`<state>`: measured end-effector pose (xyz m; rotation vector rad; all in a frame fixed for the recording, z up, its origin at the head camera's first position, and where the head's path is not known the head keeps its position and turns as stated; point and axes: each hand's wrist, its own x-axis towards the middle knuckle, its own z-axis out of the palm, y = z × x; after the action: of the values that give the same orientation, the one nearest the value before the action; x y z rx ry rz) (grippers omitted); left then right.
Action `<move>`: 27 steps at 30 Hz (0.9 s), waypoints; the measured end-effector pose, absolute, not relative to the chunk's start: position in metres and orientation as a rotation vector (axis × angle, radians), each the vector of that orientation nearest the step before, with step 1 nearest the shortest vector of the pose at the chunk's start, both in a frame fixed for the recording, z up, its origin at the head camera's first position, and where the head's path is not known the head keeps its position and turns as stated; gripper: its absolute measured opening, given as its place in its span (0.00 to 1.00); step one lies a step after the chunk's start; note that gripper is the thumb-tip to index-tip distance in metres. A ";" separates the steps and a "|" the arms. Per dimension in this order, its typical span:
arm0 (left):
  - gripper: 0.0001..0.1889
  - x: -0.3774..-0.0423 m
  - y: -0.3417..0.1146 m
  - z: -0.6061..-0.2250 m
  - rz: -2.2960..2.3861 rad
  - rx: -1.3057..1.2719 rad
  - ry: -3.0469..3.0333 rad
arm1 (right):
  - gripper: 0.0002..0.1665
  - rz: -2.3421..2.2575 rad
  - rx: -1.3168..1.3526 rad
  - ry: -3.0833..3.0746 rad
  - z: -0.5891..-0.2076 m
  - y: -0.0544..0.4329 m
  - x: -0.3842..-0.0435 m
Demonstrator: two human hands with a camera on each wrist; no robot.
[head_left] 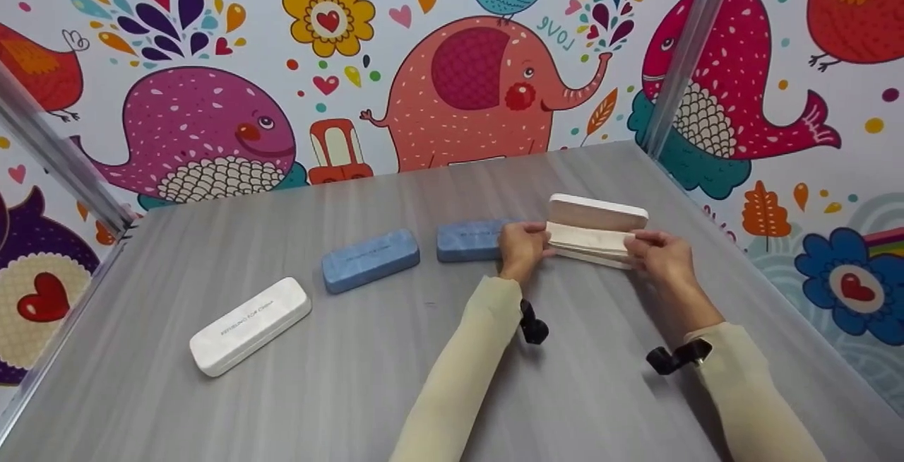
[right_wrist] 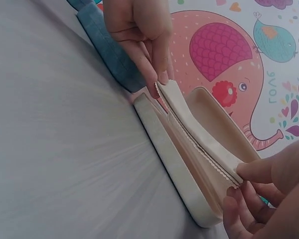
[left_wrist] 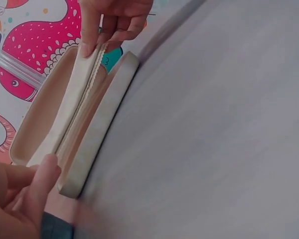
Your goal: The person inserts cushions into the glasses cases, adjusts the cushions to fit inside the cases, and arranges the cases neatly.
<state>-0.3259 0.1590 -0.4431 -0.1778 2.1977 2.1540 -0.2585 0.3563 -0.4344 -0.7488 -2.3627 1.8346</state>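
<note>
A white glasses case stands with its lid up at the right of the table, its beige lining showing. Just over its lower half stretches a folded cream cloth with zigzag-cut edges. My left hand pinches one end of this cloth between thumb and fingers, close beside a blue glasses case. At the opposite end, my right hand pinches the cloth too, thumb on top in the right wrist view. What lies under the cloth inside the case is mostly hidden.
Another closed blue case lies left of the middle. Farther left and nearer is a closed white case with printed lettering. Patterned panels rise behind the grey table, with metal posts at the corners.
</note>
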 end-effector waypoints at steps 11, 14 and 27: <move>0.12 -0.328 0.161 -0.445 2.005 0.002 2.336 | 0.25 1.789 -0.792 -2.354 -0.440 0.357 -0.262; 0.12 -0.327 0.162 -0.445 1.981 0.006 2.381 | 0.25 1.808 -0.799 -2.336 -0.441 0.357 -0.262; 0.14 -0.325 0.162 -0.443 1.830 0.141 2.569 | 0.21 1.809 -0.777 -2.296 -0.447 0.361 -0.265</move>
<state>-0.3255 0.1617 -0.4434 0.1409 2.5693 1.8305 -0.2651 0.3606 -0.4471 -0.7771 -2.2956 1.8087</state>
